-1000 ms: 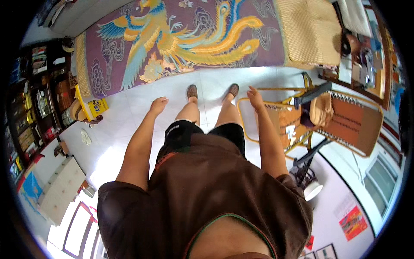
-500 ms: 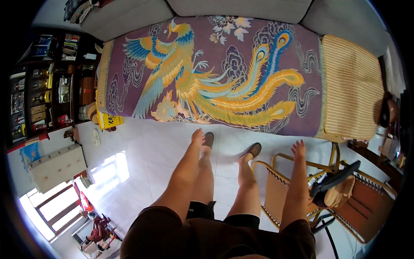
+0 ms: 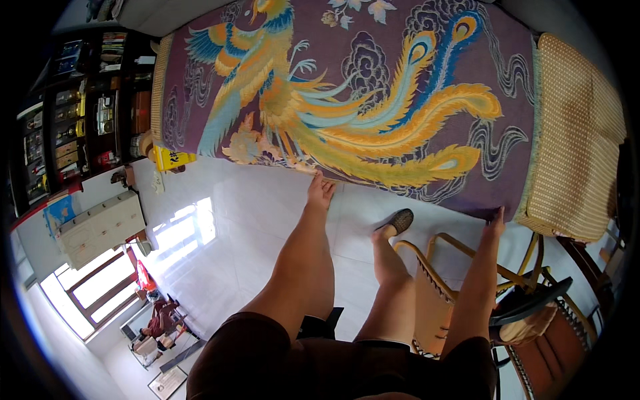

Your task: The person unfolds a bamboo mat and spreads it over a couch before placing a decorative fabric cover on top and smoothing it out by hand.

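Note:
A purple sofa cover (image 3: pixel 320 41) with a large gold and blue phoenix lies spread along the sofa. At the middle of its front edge, my left hand (image 3: pixel 321 191) pinches the cloth, its fingers closed on the hem. Farther right, near the cover's front right corner, my right hand (image 3: pixel 494 222) is closed on the same edge, its fingertips partly hidden by the cloth. Between the hands the hem runs slightly slanted, lower toward the right.
A woven tan mat (image 3: pixel 575 143) covers the sofa's right end. Folding chairs (image 3: pixel 437 300) with brown seats stand close by my right arm. Dark shelves (image 3: pixel 87 127) full of small items line the left wall, with a yellow bag (image 3: pixel 175 159) beside the sofa's left end.
Both hands have reached forward from above the floor to the cover's front edge and taken hold of it. The view has shifted closer to the sofa.

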Demonstrator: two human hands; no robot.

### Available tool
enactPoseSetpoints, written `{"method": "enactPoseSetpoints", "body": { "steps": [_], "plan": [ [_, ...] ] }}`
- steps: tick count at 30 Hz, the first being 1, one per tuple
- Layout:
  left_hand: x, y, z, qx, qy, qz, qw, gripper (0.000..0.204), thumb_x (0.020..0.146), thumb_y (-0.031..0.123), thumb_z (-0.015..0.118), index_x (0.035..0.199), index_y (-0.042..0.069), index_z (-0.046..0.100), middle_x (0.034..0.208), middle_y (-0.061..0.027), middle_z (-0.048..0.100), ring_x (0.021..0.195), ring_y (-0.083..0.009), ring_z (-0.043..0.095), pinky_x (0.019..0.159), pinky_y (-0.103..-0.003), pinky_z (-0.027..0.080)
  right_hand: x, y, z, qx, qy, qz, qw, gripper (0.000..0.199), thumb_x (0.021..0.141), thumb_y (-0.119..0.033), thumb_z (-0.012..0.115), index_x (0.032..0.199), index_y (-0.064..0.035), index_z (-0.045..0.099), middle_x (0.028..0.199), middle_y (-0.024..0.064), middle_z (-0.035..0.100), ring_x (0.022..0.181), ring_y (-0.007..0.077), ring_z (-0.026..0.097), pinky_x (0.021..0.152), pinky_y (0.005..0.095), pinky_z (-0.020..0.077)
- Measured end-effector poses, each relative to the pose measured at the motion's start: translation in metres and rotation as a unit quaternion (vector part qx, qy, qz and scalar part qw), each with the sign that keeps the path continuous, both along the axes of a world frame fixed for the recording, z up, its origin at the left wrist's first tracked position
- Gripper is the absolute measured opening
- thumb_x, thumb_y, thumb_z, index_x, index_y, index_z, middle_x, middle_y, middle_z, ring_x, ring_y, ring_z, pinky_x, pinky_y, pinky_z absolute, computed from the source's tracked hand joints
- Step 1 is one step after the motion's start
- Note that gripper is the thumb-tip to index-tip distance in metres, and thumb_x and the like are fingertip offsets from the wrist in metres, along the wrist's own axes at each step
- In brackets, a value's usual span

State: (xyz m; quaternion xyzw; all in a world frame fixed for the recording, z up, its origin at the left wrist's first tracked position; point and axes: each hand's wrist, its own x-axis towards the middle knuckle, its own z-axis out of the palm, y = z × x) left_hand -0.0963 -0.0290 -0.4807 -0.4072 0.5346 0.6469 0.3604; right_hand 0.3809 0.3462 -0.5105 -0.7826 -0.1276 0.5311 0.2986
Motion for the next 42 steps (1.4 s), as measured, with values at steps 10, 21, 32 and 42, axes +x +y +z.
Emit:
{"method": "enactPoseSetpoints", "body": {
  "steps": [10,21,32,42],
  "plan": [
    [0.013,0.004,0.026,-0.11,0.038,-0.152,0.982,0.021,0.088,0.024,0.059,0.105,0.012,0.053,0.094,-0.0081,0.06,0.078,-0.0231,0.062,0.069,-0.038,0.051,0.033,0.013,0.028,0.018,-0.336,0.1,0.936,0.046,0.091,-0.03,0.055,0.119,0.0064,0.05,0.119,0.0207,0.056,0.103,0.0335,0.057,0.085,0.0422,0.0479],
    [-0.011,0.062,0.083,-0.611,0.253,-0.271,0.7,0.06,0.077,0.023,0.068,0.125,-0.001,0.042,0.131,-0.0232,0.041,0.113,-0.0382,0.049,0.09,-0.041,0.044,-0.082,-0.004,0.133,0.316,-0.55,0.483,0.604,0.055,0.08,-0.008,0.048,0.135,-0.008,0.04,0.137,0.027,0.034,0.126,0.0396,0.036,0.103,0.0438,0.0322],
    [-0.036,0.027,0.135,-0.107,0.323,-0.853,0.396,0.049,0.083,0.035,0.057,0.128,0.02,0.05,0.132,-0.0123,0.047,0.119,-0.0312,0.046,0.097,-0.041,0.04,-0.059,-0.04,0.112,-0.078,-0.387,0.717,0.574,0.055,0.087,-0.037,0.052,0.136,-0.0157,0.039,0.125,0.0137,0.053,0.113,0.0355,0.052,0.091,0.0533,0.0405],
    [-0.052,-0.114,0.253,-0.145,0.256,-0.851,0.436,0.045,0.084,0.038,0.053,0.125,0.019,0.053,0.117,-0.0132,0.059,0.108,-0.0314,0.055,0.091,-0.041,0.044,-0.138,-0.279,0.267,0.053,-0.09,0.75,0.654,0.039,0.085,-0.03,0.055,0.116,-0.0058,0.057,0.098,0.0188,0.065,0.089,0.0348,0.063,0.077,0.041,0.049]
  ]
}}
